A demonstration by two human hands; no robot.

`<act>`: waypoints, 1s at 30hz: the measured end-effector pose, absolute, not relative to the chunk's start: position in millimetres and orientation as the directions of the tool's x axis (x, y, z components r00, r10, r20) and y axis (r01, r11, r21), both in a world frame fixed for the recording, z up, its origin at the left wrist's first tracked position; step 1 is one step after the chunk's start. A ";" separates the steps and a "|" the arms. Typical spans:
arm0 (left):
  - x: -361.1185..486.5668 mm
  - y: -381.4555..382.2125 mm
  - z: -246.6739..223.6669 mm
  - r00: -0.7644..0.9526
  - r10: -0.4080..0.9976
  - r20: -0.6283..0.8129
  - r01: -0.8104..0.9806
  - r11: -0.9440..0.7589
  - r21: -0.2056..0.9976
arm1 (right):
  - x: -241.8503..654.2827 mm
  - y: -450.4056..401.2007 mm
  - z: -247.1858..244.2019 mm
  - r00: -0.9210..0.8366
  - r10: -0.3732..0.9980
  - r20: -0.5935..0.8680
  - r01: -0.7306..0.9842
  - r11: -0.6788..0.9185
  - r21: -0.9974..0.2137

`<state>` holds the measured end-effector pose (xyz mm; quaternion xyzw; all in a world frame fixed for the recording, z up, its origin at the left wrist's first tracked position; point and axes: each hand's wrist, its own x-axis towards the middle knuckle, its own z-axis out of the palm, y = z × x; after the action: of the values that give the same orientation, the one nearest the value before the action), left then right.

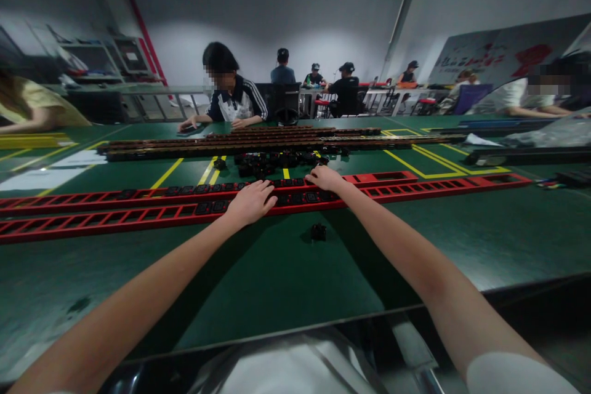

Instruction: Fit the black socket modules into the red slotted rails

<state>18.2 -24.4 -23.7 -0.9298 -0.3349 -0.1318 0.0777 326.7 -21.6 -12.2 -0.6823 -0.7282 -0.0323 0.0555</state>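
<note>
Two long red slotted frames lie side by side across the green table; the near red frame (pixel 111 220) and the far red frame (pixel 388 178) have square black parts (pixel 203 207) seated in some slots. My left hand (pixel 252 202) rests over the near frame, fingers apart and touching the parts there. Over the far frame, my right hand (pixel 325 177) has its fingers bent together; what lies under the fingertips is hidden. A loose black part (pixel 318 232) sits in front of the near frame. Behind both hands is a pile of small black parts (pixel 261 164).
Beyond the pile lies a stack of long dark strips (pixel 184 146). White papers (pixel 55 171) lie at left, and a clear plastic bag (pixel 554 134) at right. A person (pixel 235 95) sits across the green table (pixel 258 283); others sit at both sides and farther back.
</note>
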 end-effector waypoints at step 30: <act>18.6 -27.2 -19.9 0.727 0.628 0.277 0.659 -0.752 -0.023 | 319.6 -31.9 -10.3 0.222 0.939 0.262 0.970 -0.186 -0.155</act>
<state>18.6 -27.2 -19.9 -0.9273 -0.3471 -0.1269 0.0599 319.6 -31.9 -10.3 -0.7682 -0.6215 -0.0535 0.1444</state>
